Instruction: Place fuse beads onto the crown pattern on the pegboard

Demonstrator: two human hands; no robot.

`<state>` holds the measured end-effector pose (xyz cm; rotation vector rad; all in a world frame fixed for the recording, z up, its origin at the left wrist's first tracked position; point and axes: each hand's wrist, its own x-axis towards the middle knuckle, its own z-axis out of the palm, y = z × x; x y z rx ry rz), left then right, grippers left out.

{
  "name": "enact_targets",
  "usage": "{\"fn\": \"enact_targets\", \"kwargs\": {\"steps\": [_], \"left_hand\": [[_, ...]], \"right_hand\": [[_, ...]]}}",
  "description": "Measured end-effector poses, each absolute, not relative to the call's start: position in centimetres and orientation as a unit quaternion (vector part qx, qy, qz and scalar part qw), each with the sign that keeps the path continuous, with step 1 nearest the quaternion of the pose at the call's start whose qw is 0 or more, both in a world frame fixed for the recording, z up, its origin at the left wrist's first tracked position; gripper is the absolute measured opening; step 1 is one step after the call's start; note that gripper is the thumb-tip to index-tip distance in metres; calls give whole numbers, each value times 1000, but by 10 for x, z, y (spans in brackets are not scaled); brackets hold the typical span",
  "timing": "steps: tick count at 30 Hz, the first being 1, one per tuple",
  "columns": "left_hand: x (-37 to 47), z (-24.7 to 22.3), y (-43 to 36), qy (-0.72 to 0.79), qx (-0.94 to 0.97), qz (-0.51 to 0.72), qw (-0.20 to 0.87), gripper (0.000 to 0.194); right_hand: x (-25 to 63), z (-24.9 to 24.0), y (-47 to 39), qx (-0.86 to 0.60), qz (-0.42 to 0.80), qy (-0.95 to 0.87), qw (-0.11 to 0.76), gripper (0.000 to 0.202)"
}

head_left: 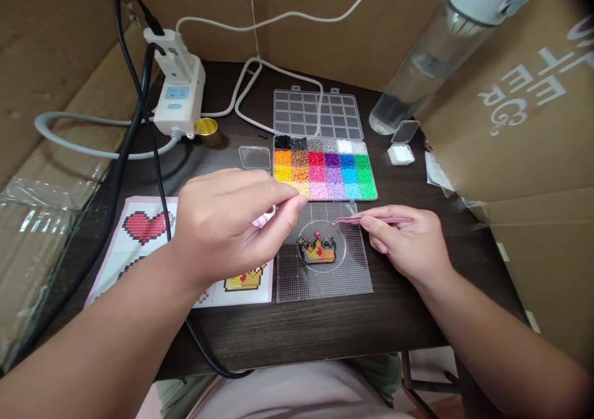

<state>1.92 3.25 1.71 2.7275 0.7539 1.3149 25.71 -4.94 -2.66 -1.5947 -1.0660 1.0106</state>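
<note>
My right hand (408,239) grips pink tweezers (355,219), their tips pointing left above a clear pegboard (355,270). Whether a bead sits at the tips is too small to be certain. On the pegboard lies a crown of fuse beads (319,250) in black, yellow, orange and red, within a clear round outline. My left hand (227,221) is closed in a pinch at the front edge of the bead box (375,177); what the fingertips hold, if anything, I cannot make out. Under that hand lies a pattern sheet (148,246) with pixel pictures, partly hidden.
The box's divided lid (318,114) lies open behind it. A power strip (179,97) with cables, a gold cup (208,132) and a clear small lid (254,157) are at left. A water bottle (427,66) and small white box (401,154) stand right. Cardboard walls surround the table.
</note>
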Motion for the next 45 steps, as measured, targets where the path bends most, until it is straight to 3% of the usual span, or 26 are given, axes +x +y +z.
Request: {"fn": "enact_targets", "kwargs": {"steps": [5, 13, 29, 45], "left_hand": [[19, 18, 33, 237, 873, 427, 2, 7], [20, 18, 33, 245, 873, 422, -4, 7], [19, 16, 33, 230, 871, 434, -4, 7], [19, 17, 33, 228, 870, 438, -2, 6]], "right_hand": [[257, -23, -53, -620, 424, -445, 489, 16], [256, -18, -60, -613, 432, -511, 421, 15], [254, -21, -60, -625, 445, -508, 393, 16], [260, -25, -57, -591, 445, -488, 463, 11]]}}
